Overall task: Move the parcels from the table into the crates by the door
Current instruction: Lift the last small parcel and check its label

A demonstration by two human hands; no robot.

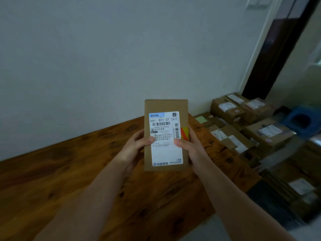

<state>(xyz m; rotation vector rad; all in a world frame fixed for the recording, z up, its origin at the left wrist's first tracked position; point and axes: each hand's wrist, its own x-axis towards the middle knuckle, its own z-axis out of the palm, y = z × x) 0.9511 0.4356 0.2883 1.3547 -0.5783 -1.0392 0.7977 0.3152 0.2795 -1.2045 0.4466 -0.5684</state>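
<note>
Beyond the right end of the wooden table [69, 180], low on the floor, many cardboard boxes [267, 134] with white labels lie close together, some touching and some stacked on others. Whether they sit inside crates I cannot tell, because this part is blurred. A blue object [300, 121] with a dark round hole stands just beside them on the right. One flat box carries a pale green square sticker [201, 119]. Behind the boxes a dark door [271, 58] rises in a pale frame, and a white switch plate [257, 3] is on the wall above. A plain light wall [104, 49] runs along the far edge of the table.

A flat brown parcel [165, 105] is held upright in the air over the table, near its right end, and it covers a part of the far table edge from view. Its white shipping label [165, 150], with barcodes and printed numbers, faces the camera. The left hand [133, 148] grips the left edge of the parcel and the right hand [192, 146] grips the right edge, both at about the middle of its height. Each thumb lies on the front over the label, the left thumb [147, 140] and the right thumb [178, 142] pointing toward each other but apart. The other fingers are curled behind the parcel and mostly hidden. The top half of the parcel stands free above both hands, and its bottom edge hangs a little below them.
</note>
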